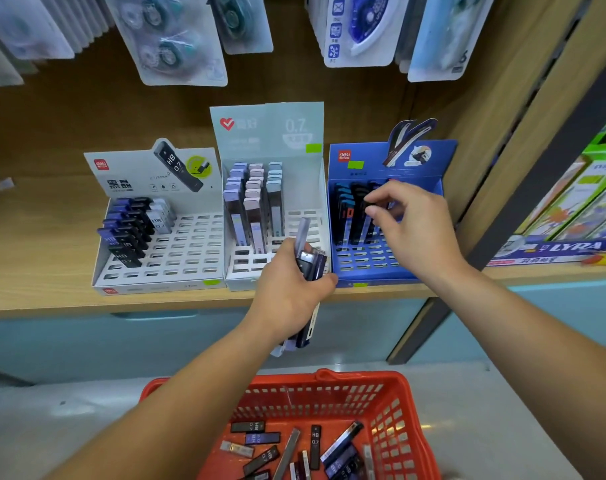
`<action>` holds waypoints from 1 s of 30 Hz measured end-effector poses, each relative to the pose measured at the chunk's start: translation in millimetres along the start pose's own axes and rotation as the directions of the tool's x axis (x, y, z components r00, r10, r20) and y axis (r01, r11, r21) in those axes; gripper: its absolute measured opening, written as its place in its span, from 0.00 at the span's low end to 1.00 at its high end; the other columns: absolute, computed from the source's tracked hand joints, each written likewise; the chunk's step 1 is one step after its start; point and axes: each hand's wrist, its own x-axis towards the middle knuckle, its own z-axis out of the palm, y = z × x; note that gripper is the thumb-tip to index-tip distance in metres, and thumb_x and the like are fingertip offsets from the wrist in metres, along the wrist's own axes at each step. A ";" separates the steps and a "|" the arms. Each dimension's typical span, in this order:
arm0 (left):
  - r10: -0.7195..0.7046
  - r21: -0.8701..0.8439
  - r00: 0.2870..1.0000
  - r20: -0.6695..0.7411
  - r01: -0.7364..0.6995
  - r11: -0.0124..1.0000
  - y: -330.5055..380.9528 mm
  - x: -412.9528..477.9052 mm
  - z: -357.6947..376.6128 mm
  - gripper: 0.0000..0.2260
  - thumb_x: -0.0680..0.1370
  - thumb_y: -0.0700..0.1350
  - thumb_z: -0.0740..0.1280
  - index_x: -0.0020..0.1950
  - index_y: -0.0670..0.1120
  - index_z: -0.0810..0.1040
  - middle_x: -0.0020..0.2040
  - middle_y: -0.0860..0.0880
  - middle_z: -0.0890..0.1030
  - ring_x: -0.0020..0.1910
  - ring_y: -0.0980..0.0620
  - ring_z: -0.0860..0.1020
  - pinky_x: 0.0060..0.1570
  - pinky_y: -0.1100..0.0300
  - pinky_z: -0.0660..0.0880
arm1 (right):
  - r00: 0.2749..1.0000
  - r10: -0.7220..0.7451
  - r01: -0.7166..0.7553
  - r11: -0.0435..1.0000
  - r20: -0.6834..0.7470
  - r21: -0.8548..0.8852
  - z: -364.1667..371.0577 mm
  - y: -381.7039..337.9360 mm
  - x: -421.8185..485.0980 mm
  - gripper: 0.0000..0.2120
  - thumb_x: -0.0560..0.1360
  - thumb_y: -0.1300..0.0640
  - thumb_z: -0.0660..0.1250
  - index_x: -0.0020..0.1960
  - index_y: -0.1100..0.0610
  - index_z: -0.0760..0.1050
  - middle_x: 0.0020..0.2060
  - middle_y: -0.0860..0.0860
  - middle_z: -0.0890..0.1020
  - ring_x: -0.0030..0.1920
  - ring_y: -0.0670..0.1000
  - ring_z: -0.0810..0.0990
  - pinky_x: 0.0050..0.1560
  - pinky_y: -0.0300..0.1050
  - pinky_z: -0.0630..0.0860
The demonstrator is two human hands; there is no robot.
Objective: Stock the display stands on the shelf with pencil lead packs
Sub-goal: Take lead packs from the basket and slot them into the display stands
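Three slotted display stands sit side by side on the wooden shelf: a grey one (190,258), a pale one (305,220) and a blue one (367,265). Each holds lead packs in its back rows. My left hand (291,292) grips a bundle of lead packs (312,265) in front of the pale stand. My right hand (412,223) reaches into the blue stand and pinches the top of a dark lead pack (369,206) standing in a slot there.
A red plastic basket (395,403) with several loose lead packs stands on the floor below my arms. Correction-tape blister cards (176,46) hang above the shelf. Boxes of LYRA pencils (568,220) fill the shelf to the right, past a dark upright post.
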 end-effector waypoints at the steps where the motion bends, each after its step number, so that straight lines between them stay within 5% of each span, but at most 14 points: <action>1: -0.002 -0.003 1.000 0.002 0.002 1.000 0.4 0.3 -0.1 0.15 0.74 0.48 0.75 0.53 0.47 0.72 0.46 0.45 0.82 0.46 0.44 0.81 0.51 0.44 0.79 | 1.000 0.017 -0.017 1.000 -0.009 0.009 0.8 -0.3 -0.8 0.05 0.78 0.58 0.71 0.52 0.51 0.81 0.46 0.43 0.83 0.42 0.39 0.79 0.45 0.26 0.71; 11: 0.000 -0.055 1.000 0.010 0.000 0.998 2.9 -1.7 -2.7 0.14 0.75 0.46 0.76 0.53 0.48 0.73 0.45 0.46 0.83 0.46 0.45 0.81 0.52 0.47 0.80 | 0.985 0.152 -0.147 0.986 -0.076 0.073 12.6 -2.3 -0.6 0.05 0.78 0.57 0.70 0.52 0.47 0.79 0.43 0.41 0.82 0.42 0.45 0.82 0.47 0.46 0.81; 18: 0.018 -0.073 1.000 0.025 -0.016 0.997 4.7 -1.1 -2.8 0.14 0.75 0.46 0.76 0.54 0.47 0.73 0.44 0.46 0.83 0.46 0.45 0.81 0.50 0.50 0.80 | 0.999 -0.045 0.043 0.989 -0.010 -0.144 10.1 1.2 -3.7 0.09 0.81 0.56 0.65 0.59 0.46 0.76 0.49 0.46 0.77 0.43 0.49 0.78 0.47 0.55 0.79; 26: 0.035 -0.088 0.999 0.031 -0.032 0.996 2.7 -0.8 -5.2 0.13 0.75 0.46 0.76 0.52 0.48 0.73 0.41 0.47 0.81 0.39 0.50 0.79 0.43 0.58 0.77 | 0.985 -0.167 0.157 0.970 -0.038 -0.184 11.1 19.4 -3.2 0.12 0.81 0.56 0.65 0.63 0.47 0.79 0.49 0.49 0.80 0.43 0.52 0.80 0.42 0.56 0.80; 30: 0.032 -0.115 0.999 0.039 -0.027 0.993 3.0 1.3 -4.6 0.15 0.74 0.46 0.76 0.54 0.47 0.74 0.46 0.44 0.84 0.46 0.45 0.82 0.51 0.50 0.80 | 0.964 -0.250 0.228 0.952 -0.090 -0.206 18.0 22.8 -7.4 0.13 0.81 0.59 0.66 0.64 0.53 0.80 0.47 0.51 0.80 0.41 0.55 0.80 0.37 0.54 0.80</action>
